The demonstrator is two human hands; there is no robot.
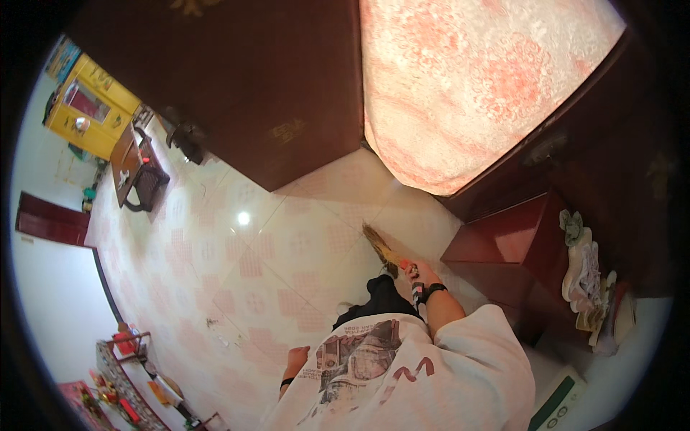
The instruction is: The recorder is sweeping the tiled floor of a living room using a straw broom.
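A short straw broom (379,243) points away from me, its bristle end near the tiled floor (251,223). My right hand (424,276) is closed around it at the reddish part, and a dark band circles that wrist. Most of the broom's grip is hidden by the fingers. To the left of my body hangs my left hand (297,357), its fingers curled in with nothing visible in them. Small bits of debris (212,323) lie on the floor left of my feet.
A dark red cabinet (309,108) stands ahead, beside a pink-and-white patterned cloth cover (489,86). At my right are a red box (489,237) and several shoes (581,280). A wooden chair (149,183) and yellow cupboard (93,108) are far left; a cluttered shelf (136,381) is near left.
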